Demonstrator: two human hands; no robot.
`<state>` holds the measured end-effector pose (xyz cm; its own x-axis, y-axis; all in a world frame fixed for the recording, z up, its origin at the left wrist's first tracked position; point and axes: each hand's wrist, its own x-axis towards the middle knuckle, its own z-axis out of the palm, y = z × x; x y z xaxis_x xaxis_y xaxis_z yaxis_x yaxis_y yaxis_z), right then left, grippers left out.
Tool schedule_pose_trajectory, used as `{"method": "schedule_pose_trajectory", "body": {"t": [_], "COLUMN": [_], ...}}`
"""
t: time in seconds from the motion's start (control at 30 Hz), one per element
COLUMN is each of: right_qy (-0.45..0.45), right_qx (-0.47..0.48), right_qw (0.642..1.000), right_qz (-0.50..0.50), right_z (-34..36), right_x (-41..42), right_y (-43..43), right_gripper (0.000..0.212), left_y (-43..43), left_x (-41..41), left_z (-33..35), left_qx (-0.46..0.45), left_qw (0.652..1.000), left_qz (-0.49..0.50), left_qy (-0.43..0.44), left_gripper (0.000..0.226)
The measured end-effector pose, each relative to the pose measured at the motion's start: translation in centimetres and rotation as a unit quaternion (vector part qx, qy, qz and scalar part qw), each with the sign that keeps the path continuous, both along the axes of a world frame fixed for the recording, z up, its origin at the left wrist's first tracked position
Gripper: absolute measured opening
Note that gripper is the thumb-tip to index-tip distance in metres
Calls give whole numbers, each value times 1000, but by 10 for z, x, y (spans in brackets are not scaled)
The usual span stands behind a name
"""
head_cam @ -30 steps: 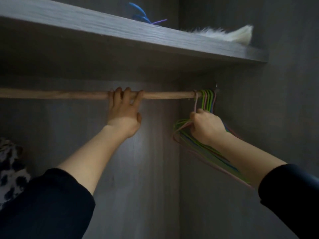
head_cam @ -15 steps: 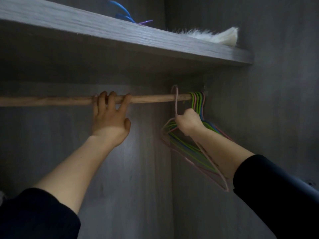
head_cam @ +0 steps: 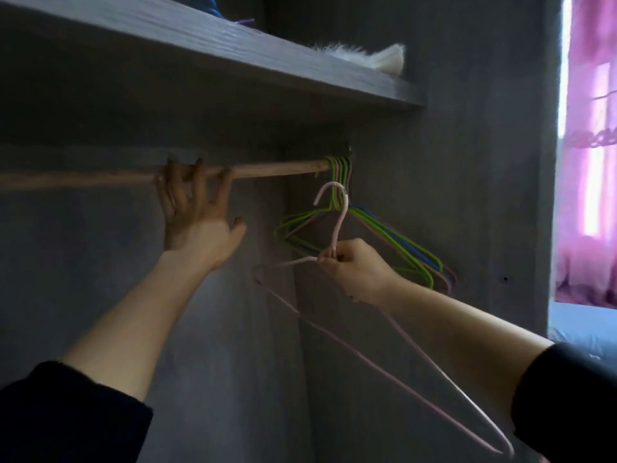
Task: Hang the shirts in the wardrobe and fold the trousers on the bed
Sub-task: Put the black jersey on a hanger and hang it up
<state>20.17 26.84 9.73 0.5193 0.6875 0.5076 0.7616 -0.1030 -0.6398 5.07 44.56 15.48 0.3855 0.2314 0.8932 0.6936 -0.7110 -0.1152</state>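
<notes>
My right hand (head_cam: pixel 354 272) pinches the pink hanger (head_cam: pixel 338 228) at the base of its neck, fingers curled tight round the wire. The hanger hangs free of the wooden rail (head_cam: pixel 277 169), its hook just below the rail and right in front of the other hangers. Its wire triangle slants down towards me under my right forearm.

My left hand (head_cam: pixel 197 215) is up on the rail, fingers a little spread and hooked over the top of it, thumb sticking out free below.

The remaining hangers (head_cam: pixel 340 172), green, blue and pink, are bunched at the rail's far right end, hard against the wardrobe side wall (head_cam: pixel 467 162).

The wardrobe is dim grey wood grain all round, with a plain back panel (head_cam: pixel 83 262). The shelf (head_cam: pixel 233 51) runs above the rail. On it lie a white furry thing (head_cam: pixel 377 56) at the right end and something blue (head_cam: pixel 210 1) further left, which I cannot make out.

Past the wardrobe's right edge the room is bright: a pink curtain (head_cam: pixel 591 162) with light coming through, and a pale blue surface (head_cam: pixel 584 325) beneath it.
</notes>
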Motion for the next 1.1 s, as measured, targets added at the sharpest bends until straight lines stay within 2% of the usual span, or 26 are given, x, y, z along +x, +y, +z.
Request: {"method": "schedule_pose_trajectory", "body": {"t": [0.13, 0.27, 0.43, 0.57, 0.67, 0.9, 1.1], "right_qy": [41, 70, 181, 252, 278, 315, 361], "right_qx": [-30, -71, -100, -124, -154, -182, -180], "right_qw": [998, 993, 977, 958, 943, 910, 868], "right_qz": [-34, -59, -56, -61, -96, -198, -288], "right_z": [-11, -26, -54, -71, -87, -139, -176], "right_x": [-1, 11, 42, 64, 91, 148, 183], "right_y": [-49, -104, -198, -276, -365, -554, -692], "right_gripper": [25, 28, 41, 13, 22, 22, 18], "left_y": [-36, -91, -178, -252, -340, -524, -658], "left_x": [18, 48, 96, 129, 171, 272, 352], "left_z": [-32, -69, -112, -134, -155, -204, -256], "left_qx": [-91, -148, -155, -164, -155, -219, -264], "left_qw": [993, 974, 936, 897, 864, 812, 766], "left_qz": [-64, -167, -317, -411, -478, -532, -548], "left_qy": [42, 42, 15, -7, 17, 96, 209], "left_gripper": [74, 62, 49, 42, 42, 45, 44]}}
